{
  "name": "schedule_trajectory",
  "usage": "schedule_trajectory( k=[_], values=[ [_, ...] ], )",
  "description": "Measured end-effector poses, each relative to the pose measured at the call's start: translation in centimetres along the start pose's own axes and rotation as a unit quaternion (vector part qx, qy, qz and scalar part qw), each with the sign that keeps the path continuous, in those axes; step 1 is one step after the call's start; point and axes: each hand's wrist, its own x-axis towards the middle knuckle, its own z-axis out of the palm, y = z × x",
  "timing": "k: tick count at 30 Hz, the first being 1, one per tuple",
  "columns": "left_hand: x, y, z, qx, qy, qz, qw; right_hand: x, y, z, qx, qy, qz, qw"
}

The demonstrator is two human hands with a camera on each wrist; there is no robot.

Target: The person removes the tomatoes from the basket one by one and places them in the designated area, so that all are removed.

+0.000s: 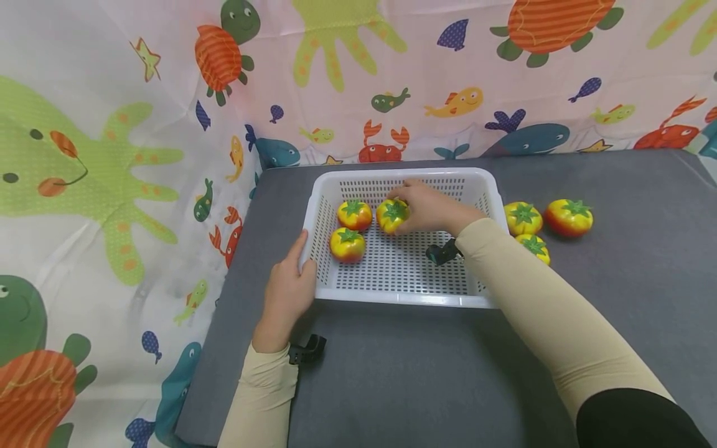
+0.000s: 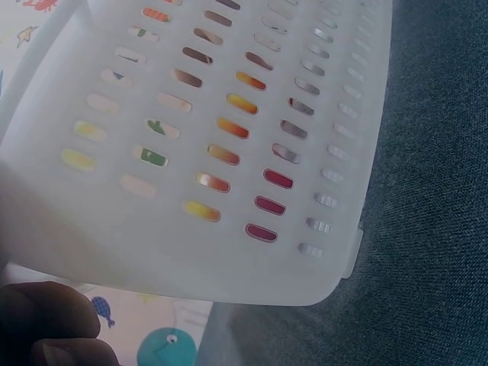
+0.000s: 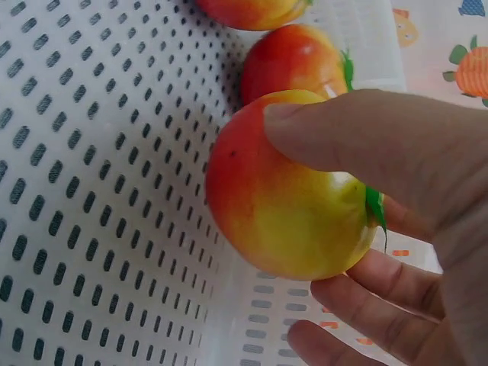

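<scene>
One fruit [image 1: 392, 216] pinched in my right hand [image 1: 428, 206]

I reach in from four o'clock, thumb against fingers. My left hand [image 1: 288, 289] touches the white basket [image 1: 403, 298] at nine o'clock; whether it grips, I can't tell. The pinched fruit is at its two o'clock, inside the basket, with two more fruits [image 1: 348, 246] towards nine; three others [image 1: 568, 218] sit outside at three.

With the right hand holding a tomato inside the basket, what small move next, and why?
Probably set the tomato down and release it: the right hand holds it beside two other tomatoes inside the white perforated basket, with bare floor nearby.
</scene>
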Motion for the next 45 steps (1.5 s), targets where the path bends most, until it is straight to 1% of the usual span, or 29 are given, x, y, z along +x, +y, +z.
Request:
schedule_trajectory(
  k=[4, 10, 13, 16, 22, 27, 31, 33, 38, 45],
  values=[
    [0.0, -0.1, 0.1, 0.002, -0.005, -0.001, 1.0000, -0.5, 0.0, -0.2, 0.011, 0.004, 0.004, 0.9999],
    [-0.2, -0.6, 0.4, 0.006, -0.013, -0.010, 0.9998, -1.2, 0.3, 0.0, 0.034, 0.002, -0.002, 0.9994],
    [-0.3, -0.7, 0.6, 0.006, -0.012, -0.011, 0.9998, -1.5, 0.5, 0.1, 0.047, 0.002, -0.004, 0.9989],
    [-0.3, -0.7, 0.6, 0.006, -0.011, -0.010, 0.9999, -1.7, 0.6, 0.3, 0.046, 0.007, -0.007, 0.9989],
    [-0.3, -0.4, 0.4, 0.008, -0.011, -0.010, 0.9998, -2.4, 0.2, 0.1, 0.044, 0.017, -0.016, 0.9988],
    [-0.2, -0.2, 0.2, 0.011, -0.013, -0.009, 0.9998, -3.1, -0.3, -0.1, 0.057, 0.015, -0.016, 0.9982],
    [0.0, -0.3, 0.1, 0.010, -0.010, -0.007, 0.9999, -3.5, -0.4, -0.1, 0.055, 0.016, -0.016, 0.9982],
    [0.0, -0.3, 0.1, 0.010, -0.009, -0.004, 0.9999, -3.7, -0.5, -0.1, 0.059, 0.018, -0.014, 0.9980],
    [0.1, -0.4, 0.1, 0.016, -0.007, -0.008, 0.9998, -4.1, -0.5, -0.2, 0.074, 0.021, -0.018, 0.9969],
    [0.3, -0.3, 0.0, 0.008, -0.008, -0.006, 0.9999, -4.6, -0.4, -0.7, 0.087, 0.030, -0.024, 0.9955]
  ],
)
